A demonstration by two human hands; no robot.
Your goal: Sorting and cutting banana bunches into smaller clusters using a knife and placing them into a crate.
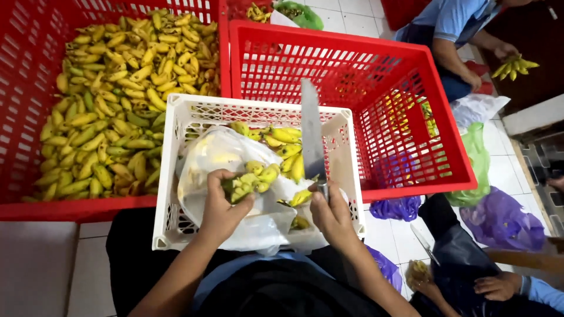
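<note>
The left hand [220, 208] grips a small banana bunch [249, 181] over the near white crate [176, 176], the right hand [332, 214] closes on a knife [312, 138], blade up; few cut bananas [285, 147] lie inside, while the far-left red crate [23, 117] brims full.

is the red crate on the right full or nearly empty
Nearly empty: the red crate shows bare mesh floor and walls, with only a few bananas showing by its right wall.

2 red crates [411, 176], 1 white crate [352, 176], 1 knife [311, 138] held upright, 2 purple bags [502, 220], 1 green bag [479, 155], 1 clear bag [217, 155]; loose bananas [117, 100] too many to count.
</note>
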